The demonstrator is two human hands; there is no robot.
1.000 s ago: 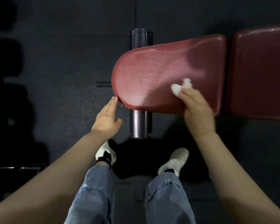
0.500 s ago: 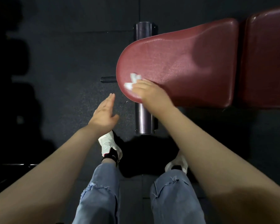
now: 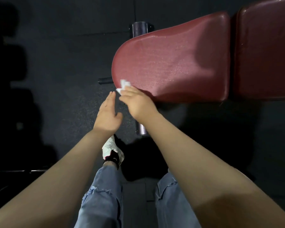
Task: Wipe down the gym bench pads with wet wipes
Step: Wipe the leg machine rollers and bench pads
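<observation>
Dark floor [image 3: 59, 66], white sneaker [image 3: 112, 148]

Seat pad [image 3: 171, 63] is being seen as red vinyl-like upholstery w/ fine grain, slight sheen; adjoining pad [image 3: 266, 51] glossier. Wipe [image 3: 123, 86] is looking like white, crumpled, soft cloth/paper. Frame tube [image 3: 139, 28] is being shown as smooth dark metal. Floor [image 3: 64, 63] is appearing matt, speckled, rubber-like. Jeans [image 3: 102, 198] are looking like frayed denim.
</observation>
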